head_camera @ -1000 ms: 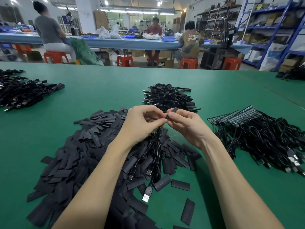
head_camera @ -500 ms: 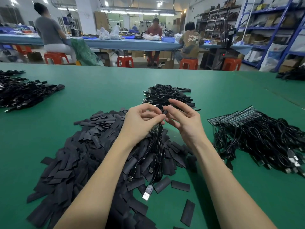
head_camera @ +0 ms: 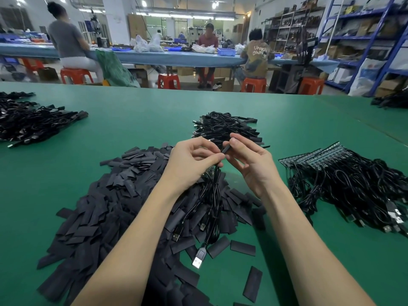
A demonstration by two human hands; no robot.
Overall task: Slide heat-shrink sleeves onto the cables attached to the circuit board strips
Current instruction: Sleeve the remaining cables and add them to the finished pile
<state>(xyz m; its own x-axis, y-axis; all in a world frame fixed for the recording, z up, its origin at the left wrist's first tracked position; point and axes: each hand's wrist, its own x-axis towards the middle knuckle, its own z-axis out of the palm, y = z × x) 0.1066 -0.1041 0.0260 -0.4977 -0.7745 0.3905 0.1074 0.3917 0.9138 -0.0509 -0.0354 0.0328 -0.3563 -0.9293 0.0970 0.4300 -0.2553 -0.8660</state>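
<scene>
Now the left hand (head_camera: 194, 160) pinches a small bunch of cables (head_camera: 213, 195) hanging over the sleeve pile (head_camera: 114, 195) near the middle of the bench (head_camera: 143, 111), and the right hand (head_camera: 249, 160) pinches one black sleeve (head_camera: 226, 149) between thumb and finger. I would line up the sleeve's open mouth first, then push slowly and straight.

Lighting: bright, even, from ceiling tube lamps (head_camera: 176, 16) far beyond the fingers (head_camera: 237, 141); soft shadows below them on the green table (head_camera: 136, 120). Edges bowed by wide-angle distortion; background workers slightly soft.
</scene>
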